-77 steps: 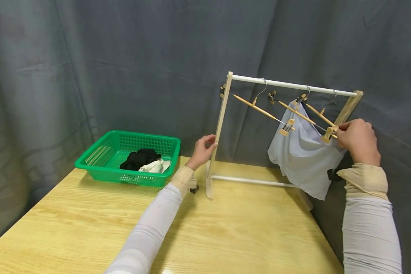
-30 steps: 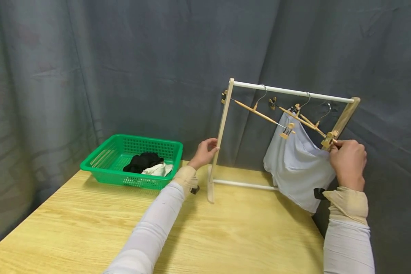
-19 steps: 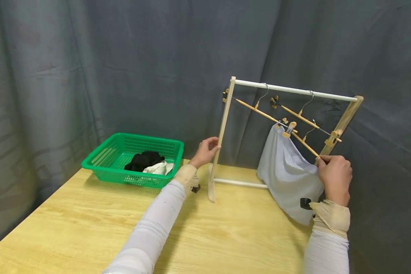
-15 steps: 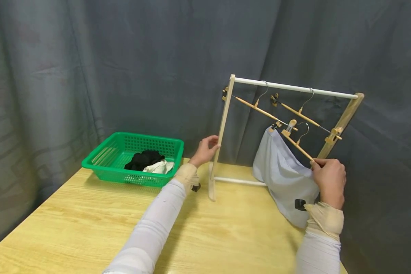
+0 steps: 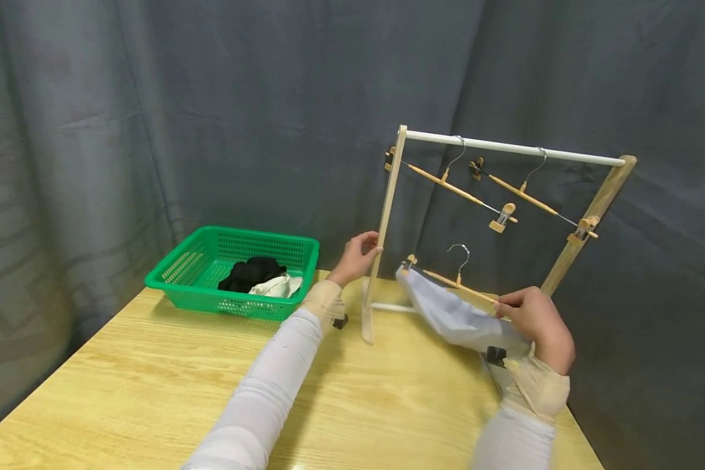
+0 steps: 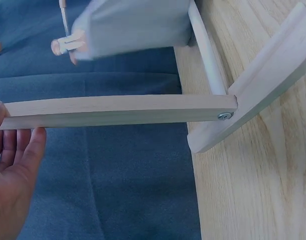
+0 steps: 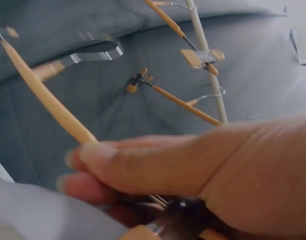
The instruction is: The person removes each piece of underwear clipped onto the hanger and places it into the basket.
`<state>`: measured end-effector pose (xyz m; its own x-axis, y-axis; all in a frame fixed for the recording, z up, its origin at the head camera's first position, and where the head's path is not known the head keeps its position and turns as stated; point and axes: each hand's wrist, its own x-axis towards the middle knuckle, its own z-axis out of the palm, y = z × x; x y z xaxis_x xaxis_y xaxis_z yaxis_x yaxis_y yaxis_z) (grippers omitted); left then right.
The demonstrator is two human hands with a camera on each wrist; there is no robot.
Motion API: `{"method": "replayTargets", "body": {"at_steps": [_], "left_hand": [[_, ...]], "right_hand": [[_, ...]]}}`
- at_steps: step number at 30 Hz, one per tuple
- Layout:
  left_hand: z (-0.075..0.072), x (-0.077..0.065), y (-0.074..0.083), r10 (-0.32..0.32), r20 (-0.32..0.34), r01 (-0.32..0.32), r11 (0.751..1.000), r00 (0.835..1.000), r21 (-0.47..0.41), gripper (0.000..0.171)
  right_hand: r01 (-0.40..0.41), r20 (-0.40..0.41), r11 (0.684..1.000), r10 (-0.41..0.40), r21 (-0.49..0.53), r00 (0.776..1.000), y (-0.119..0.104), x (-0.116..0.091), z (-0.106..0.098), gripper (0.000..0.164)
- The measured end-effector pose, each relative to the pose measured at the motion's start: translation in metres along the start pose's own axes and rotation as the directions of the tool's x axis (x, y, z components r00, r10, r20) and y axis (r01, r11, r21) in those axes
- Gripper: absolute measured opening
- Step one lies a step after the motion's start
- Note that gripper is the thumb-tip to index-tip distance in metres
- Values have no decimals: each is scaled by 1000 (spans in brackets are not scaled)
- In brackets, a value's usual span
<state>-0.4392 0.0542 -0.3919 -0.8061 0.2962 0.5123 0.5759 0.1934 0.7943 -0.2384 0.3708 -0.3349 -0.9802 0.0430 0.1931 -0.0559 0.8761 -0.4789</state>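
Observation:
My right hand (image 5: 537, 323) pinches the wooden bar of a clip hanger (image 5: 459, 286) between thumb and fingers, below the rack's top rail. A light blue-grey garment (image 5: 446, 313) droops from that hanger, a clip (image 5: 409, 262) gripping its left corner. In the right wrist view the thumb (image 7: 100, 155) presses on the bar, with a dark clip partly hidden under the hand. My left hand (image 5: 355, 258) holds the left upright (image 5: 386, 209) of the garment rack; in the left wrist view thumb and fingers sit on opposite sides of the wooden post (image 6: 118, 110).
Two clip hangers, a left one (image 5: 446, 183) and a right one (image 5: 523, 194), hang bare from the white rail (image 5: 505, 149). On the left of the table (image 5: 211, 385) stands a green basket (image 5: 179, 292) with black cloth (image 5: 249, 274) and white cloth (image 5: 279, 286). A grey curtain (image 5: 270, 130) backs everything.
My right hand has taken the third hanger off the rail and brought it down and to the left, the garment swinging with it. The left hand stays on the upright.

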Motion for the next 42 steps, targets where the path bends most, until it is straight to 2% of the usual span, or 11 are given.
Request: {"method": "replayTargets", "body": {"at_steps": [6, 11, 15, 17, 20, 25, 30, 32, 36, 39, 42], "left_hand": [[-2, 1, 2, 9, 19, -10, 1000, 1000, 26, 37], [-6, 3, 2, -5, 47, 2, 999, 999, 51, 37], [-15, 4, 8, -47, 109, 36, 994, 993, 99, 38], [-23, 3, 12, -77, 159, 54, 989, 984, 140, 39], [-39, 0, 22, -120, 252, 69, 977, 960, 203, 44], [-69, -9, 42, -153, 348, 79, 973, 925, 218, 49], [-89, -29, 59, -113, 415, 28, 978, 903, 205, 53], [-93, -39, 62, -64, 410, -6, 986, 910, 167, 50], [-98, -60, 63, 35, 324, -46, 999, 945, 28, 41], [-106, -76, 60, 60, 267, -49, 998, 962, -50, 36], [-113, -89, 54, 49, 235, -26, 995, 971, -98, 36]], "right_hand": [[144, 137, 987, -152, 66, 979, -6, 1, 12, 16], [196, 149, 974, -211, 111, 966, -12, 1, 14, 18], [276, 117, 947, -297, 163, 948, -16, 2, 16, 18], [331, 87, 927, -350, 178, 933, -17, 2, 18, 13], [376, 54, 908, -391, 186, 919, -21, 3, 21, 9], [353, 36, 921, -363, 165, 931, -28, 0, 19, 10], [367, -31, 907, -368, 205, 929, -32, -5, 16, 14], [401, -72, 889, -395, 221, 916, -33, -5, 17, 14], [480, -139, 846, -460, 231, 877, -35, 2, 23, 16], [517, -166, 824, -490, 230, 856, -40, 10, 30, 15], [524, -168, 821, -497, 228, 851, -47, 15, 35, 13]]}}
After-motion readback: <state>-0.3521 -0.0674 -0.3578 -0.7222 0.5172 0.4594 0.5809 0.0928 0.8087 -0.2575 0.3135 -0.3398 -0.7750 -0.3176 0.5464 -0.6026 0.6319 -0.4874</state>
